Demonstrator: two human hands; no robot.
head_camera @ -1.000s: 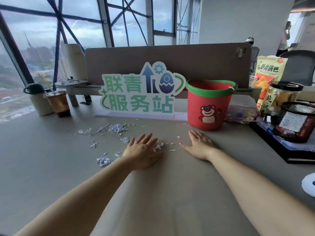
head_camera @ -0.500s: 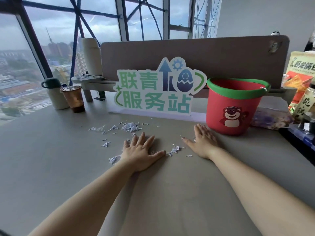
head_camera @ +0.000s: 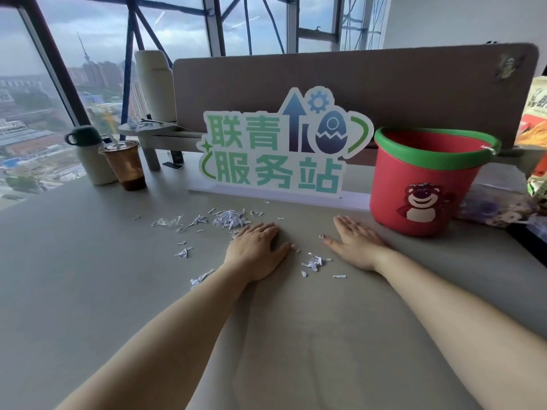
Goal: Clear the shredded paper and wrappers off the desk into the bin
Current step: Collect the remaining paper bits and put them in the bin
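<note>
Both hands lie flat on the desk, palms down, fingers spread-ish, gripping nothing. Left hand sits w/ its fingertips at the near edge of the biggest heap of shredded paper; right hand lies just beside the red bin, on the bin's left. Flat palms make sense as scrapers: probably meant to rake the scraps together between them before lifting any, since the bits are too small and scattered to pick singly.

A small clump of scraps lies between the two hands, nearer the wrists. More strips trail off to the left of the left hand, and one strip lies by the left forearm. No wrappers clearly visible near the hands; a crinkly bag beyond the bin, right of the right hand, might count, hard to tell.

Around: a cut-out sign stands just past the fingertips, so a forward sweep would jam scraps under its base. Far left of the left hand, an iced drink cup and a mug, well apart from the mess. Bin upright, open top, nothing blocking it.
</note>
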